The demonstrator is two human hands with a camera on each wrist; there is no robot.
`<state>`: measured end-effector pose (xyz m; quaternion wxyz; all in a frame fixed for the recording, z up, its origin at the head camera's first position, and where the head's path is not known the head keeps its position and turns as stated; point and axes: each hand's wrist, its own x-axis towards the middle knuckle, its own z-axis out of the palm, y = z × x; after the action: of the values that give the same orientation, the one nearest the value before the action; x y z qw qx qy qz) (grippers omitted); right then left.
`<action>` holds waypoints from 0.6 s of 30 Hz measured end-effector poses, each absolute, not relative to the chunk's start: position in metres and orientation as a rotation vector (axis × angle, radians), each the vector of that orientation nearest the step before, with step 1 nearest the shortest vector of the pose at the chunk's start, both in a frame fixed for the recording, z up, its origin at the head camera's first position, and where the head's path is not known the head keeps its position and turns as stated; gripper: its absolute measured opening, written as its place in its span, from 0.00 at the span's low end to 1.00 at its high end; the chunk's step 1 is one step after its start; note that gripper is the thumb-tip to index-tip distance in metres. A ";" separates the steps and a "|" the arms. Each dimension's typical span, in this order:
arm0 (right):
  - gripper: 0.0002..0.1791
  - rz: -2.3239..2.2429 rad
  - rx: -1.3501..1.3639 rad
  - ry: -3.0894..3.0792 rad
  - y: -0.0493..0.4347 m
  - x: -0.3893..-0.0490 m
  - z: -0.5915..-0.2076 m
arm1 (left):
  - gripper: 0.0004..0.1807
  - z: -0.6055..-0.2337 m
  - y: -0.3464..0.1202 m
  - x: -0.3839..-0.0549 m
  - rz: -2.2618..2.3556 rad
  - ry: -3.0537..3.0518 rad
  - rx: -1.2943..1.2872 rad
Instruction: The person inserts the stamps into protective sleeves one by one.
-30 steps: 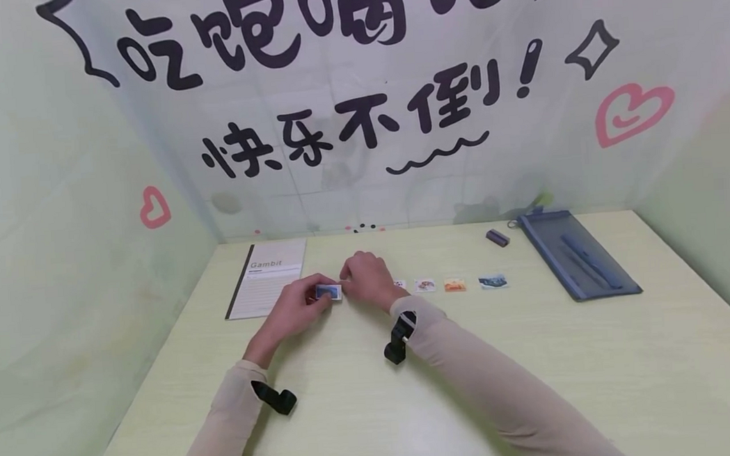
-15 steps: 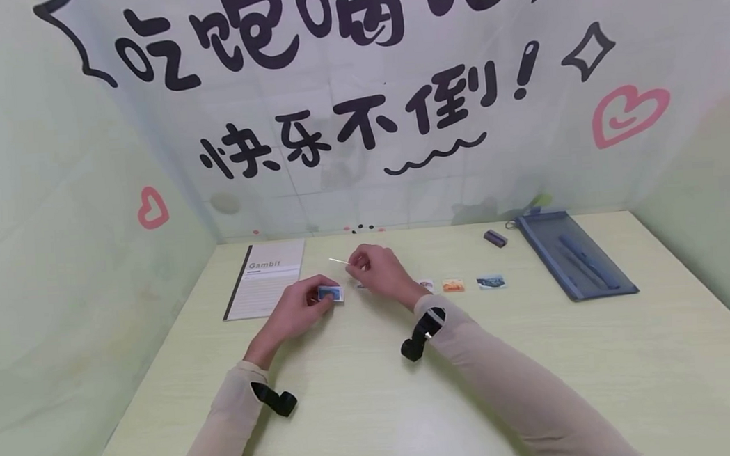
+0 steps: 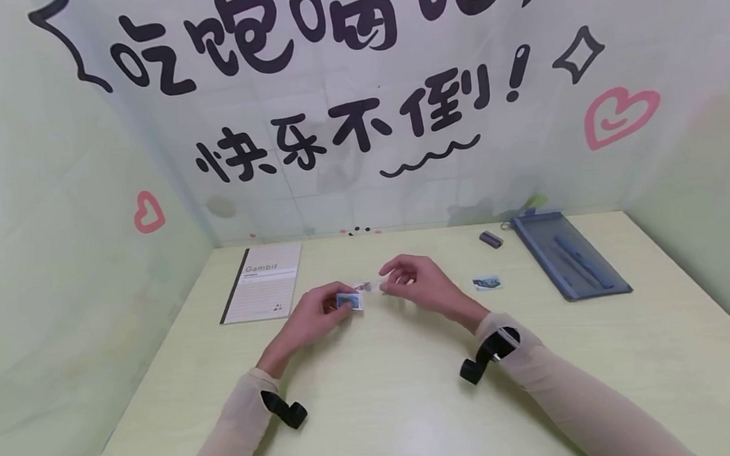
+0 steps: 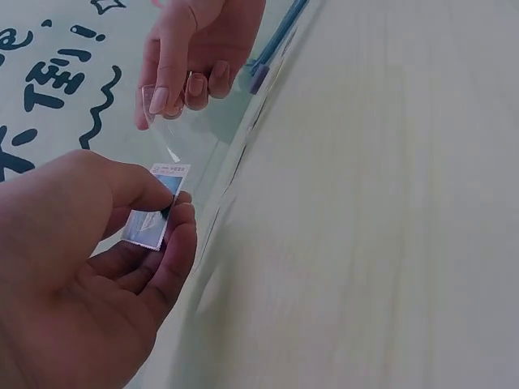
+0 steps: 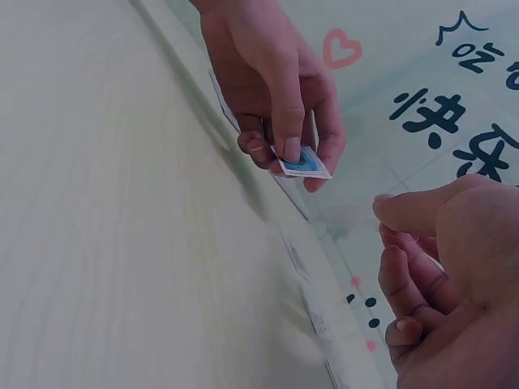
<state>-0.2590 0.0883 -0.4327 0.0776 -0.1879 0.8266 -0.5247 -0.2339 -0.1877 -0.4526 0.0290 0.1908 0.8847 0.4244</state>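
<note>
Between thumb and fingers my left hand (image 3: 315, 313) pinches a small postage stamp (image 3: 356, 301), blue with a white perforated border. The stamp (image 4: 149, 228) is tilted up in the left wrist view, the thumb across its face. To its right, my right hand (image 3: 428, 285) pinches a thin piece of clear plastic film (image 5: 345, 215) at one edge. In the left wrist view the film's narrow corner points toward the stamp. On the table behind the hands lies another stamp (image 3: 362, 286), partly covered. Farther right is a blue-green stamp (image 3: 486, 282); my right hand hides those between.
A notebook (image 3: 264, 283) marked Gambit lies at the back left. At the back right are a dark eraser-like block (image 3: 490, 239) and a blue mesh zip pouch (image 3: 544, 245) with pens inside. A printed cloth backdrop (image 3: 339, 209) stands along the table's rear edge.
My right hand has lifted away from the left hand and moved right, carrying the clear film. My left hand, with the stamp, has shifted slightly right.
</note>
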 end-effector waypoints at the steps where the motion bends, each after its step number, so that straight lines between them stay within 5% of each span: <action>1: 0.21 -1.587 -0.553 2.454 0.094 -0.255 -0.434 | 0.12 -0.453 -0.183 -0.232 1.320 2.713 0.594; 18: 0.28 -1.772 -0.386 2.274 0.171 -0.193 -0.452 | 0.12 -0.462 -0.123 -0.205 1.696 2.190 0.593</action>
<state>-0.1930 0.1714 -0.4524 0.1163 -0.1319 0.7764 -0.6052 -0.2049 -0.1229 -0.4617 0.1539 0.2067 0.7640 0.5915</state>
